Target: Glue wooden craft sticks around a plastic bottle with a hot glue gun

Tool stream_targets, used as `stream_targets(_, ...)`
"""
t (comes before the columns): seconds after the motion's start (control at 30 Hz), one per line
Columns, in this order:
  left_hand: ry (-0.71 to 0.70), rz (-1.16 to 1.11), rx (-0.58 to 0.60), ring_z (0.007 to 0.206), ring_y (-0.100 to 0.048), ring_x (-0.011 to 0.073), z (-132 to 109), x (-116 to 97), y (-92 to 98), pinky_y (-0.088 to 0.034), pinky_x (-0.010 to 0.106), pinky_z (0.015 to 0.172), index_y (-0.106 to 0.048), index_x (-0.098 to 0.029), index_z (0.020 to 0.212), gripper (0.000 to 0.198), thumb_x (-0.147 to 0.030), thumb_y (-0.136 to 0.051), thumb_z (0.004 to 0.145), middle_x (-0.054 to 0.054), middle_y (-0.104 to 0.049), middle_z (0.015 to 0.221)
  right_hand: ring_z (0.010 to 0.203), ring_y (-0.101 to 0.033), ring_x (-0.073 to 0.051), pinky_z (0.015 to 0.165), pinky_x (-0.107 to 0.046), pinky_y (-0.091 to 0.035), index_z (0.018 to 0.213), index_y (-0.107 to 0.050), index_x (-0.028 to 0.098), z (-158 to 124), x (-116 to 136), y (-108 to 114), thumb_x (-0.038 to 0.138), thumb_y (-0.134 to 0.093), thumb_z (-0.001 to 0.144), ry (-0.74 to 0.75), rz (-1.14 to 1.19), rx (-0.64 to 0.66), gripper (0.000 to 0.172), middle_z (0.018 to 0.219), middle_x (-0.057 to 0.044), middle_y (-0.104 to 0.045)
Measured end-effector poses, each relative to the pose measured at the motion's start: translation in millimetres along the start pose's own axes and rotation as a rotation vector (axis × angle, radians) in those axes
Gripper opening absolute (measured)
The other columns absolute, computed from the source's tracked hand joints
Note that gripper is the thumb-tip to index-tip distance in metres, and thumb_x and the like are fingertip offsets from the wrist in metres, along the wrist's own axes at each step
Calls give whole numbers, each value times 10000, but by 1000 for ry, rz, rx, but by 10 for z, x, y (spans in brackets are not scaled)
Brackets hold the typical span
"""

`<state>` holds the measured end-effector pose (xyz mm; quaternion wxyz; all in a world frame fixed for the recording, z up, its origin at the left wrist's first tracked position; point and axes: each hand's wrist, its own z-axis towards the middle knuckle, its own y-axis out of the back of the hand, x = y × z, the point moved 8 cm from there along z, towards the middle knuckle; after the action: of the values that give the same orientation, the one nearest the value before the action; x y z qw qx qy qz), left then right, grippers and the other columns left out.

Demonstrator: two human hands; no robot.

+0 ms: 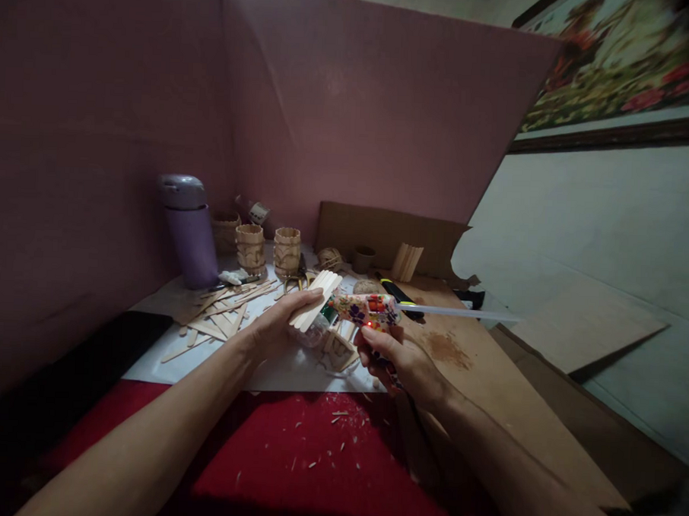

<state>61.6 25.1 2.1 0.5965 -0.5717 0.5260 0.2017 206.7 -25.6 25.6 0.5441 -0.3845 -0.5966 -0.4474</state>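
1. Head view: our left hand (273, 321) pinches a row of wooden sticks (316, 301), seven o'clock from centre.
2. Our right hand (404, 359) grips the glue gun (360, 310) firmly, at the sticks' three o'clock.
3. Gluing seems underway; next calls for steady aim.

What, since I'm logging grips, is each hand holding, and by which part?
The left hand holds wooden sticks by the edge nearest it; the right hand holds a glue gun by its handle.
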Motion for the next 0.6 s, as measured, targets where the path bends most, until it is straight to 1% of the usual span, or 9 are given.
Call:
stream_targets(0.17,-4,10,19,613,-673,200,-4,4,-14,-552,308,603,-734,-82,894,320,-359,-576,872,137,-741,806,429,-399,-64,318,-186,-273,740,-567,166,2,-3,13,598,-604,759,-9,27,-21,435,629,2,-528)
stream_targets(0.3,-16,14,7,615,-671,193,6,-5,6,-551,298,586,-735,-87,896,293,-354,-623,847,127,-739,807,436,-415,-65,324,-180,-274,740,-577,159,7,4,31,594,-607,765,-6,28,-28,437,630,-3,-535)
stream_targets(0.47,5,6,-16,573,-657,187,-13,1,5,-541,293,550,-721,-88,832,278,-351,-631,840,116,-723,745,446,-429,-71,324,-179,-278,756,-591,155,23,-10,55,585,-612,776,-6,31,-48,432,633,-7,-543)
stream_targets(0.6,3,3,12,576,-667,196,-22,2,-23,-547,299,556,-724,-87,840,284,-353,-625,844,128,-732,765,455,-438,-78,324,-180,-276,777,-604,155,26,-27,78,584,-607,791,-8,42,-70,429,650,-8,-553)
